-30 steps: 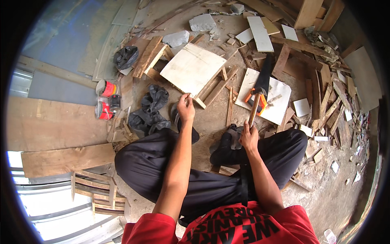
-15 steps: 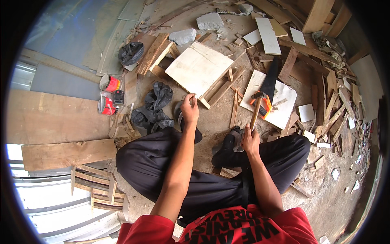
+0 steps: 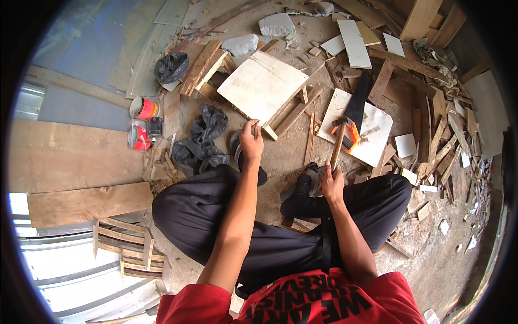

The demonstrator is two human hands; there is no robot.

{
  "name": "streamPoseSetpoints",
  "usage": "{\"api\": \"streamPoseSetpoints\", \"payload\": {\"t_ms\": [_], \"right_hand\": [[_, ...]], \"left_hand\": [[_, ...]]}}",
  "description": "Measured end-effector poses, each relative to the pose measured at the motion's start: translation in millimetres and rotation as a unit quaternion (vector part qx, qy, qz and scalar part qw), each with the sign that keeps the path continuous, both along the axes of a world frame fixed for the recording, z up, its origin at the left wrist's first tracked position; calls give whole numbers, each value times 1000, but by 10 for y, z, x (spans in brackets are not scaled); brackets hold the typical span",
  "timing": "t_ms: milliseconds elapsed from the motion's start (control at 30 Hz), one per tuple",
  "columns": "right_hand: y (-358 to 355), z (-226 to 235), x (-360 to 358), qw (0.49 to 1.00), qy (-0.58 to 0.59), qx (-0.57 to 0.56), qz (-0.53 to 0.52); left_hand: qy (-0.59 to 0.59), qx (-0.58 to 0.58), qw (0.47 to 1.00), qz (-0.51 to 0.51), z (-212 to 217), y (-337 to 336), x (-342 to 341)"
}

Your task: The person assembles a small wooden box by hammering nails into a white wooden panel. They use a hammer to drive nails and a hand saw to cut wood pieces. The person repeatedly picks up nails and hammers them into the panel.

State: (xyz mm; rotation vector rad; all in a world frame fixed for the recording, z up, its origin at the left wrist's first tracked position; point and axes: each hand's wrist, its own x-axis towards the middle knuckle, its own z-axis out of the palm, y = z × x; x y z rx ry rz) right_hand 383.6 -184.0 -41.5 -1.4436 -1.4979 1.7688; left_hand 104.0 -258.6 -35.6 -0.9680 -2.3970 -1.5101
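My left hand [image 3: 251,142] is at the near corner of a whitish square board [image 3: 264,85], which lies on a low wooden frame [image 3: 298,113]. Its thumb and fingertips are pinched together; whatever is between them is too small to make out. In my right hand [image 3: 332,184] is a hammer [image 3: 338,146], gripped by its wooden handle with the head pointing away from me. From this view the hammer head overlaps the orange handle of a handsaw [image 3: 356,108]. That saw lies across a white panel [image 3: 377,143] on the ground.
Black plastic bags [image 3: 208,127] and red paint cans [image 3: 141,137] stand to the left. Scrap wood [image 3: 440,135] is heaped along the right side. Two stone blocks [image 3: 276,24] lie beyond the frame. A slatted wooden piece [image 3: 129,243] is at lower left. My crossed legs [image 3: 199,216] are close in.
The hammer head has tipped slightly and shows more clearly over the saw handle. My left hand keeps its pinch at the board's corner. The whole view has shifted a little.
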Motion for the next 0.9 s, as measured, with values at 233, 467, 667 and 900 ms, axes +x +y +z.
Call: {"api": "streamPoseSetpoints", "payload": {"t_ms": [233, 467, 667, 900], "right_hand": [[-219, 363, -90, 996, 2, 61, 63], [-376, 733, -404, 968, -3, 161, 193], [-311, 1083, -664, 937, -26, 176, 302], [-335, 940, -795, 927, -47, 210, 307]], "left_hand": [[11, -1, 1000, 3, -23, -25, -18], [45, 19, 999, -19, -19, -22, -37], [108, -9, 994, 24, -81, 21, 17], [60, 19, 998, 13, -107, 6, 10]]}}
